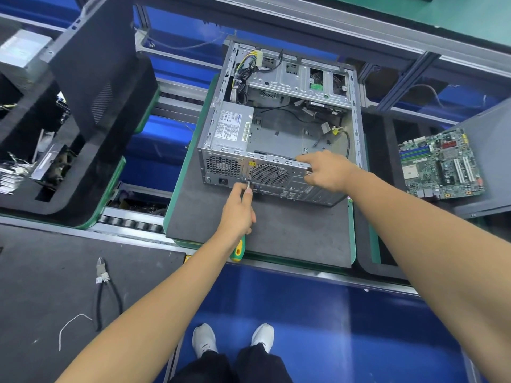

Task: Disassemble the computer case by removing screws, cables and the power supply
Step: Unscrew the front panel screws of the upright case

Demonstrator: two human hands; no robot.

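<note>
Left grip (237,210) curled tight, right grip (326,171) pressing down, forearms outstretched.

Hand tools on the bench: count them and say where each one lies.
2. A screwdriver held in the left hand, tip at the back of the computer case; cutting pliers on the grey mat at left. Others may be hidden.

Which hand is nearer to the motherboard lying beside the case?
The right hand. It rests on the computer case's rear top edge, toward the motherboard. The left hand holds a screwdriver farther away.
</note>
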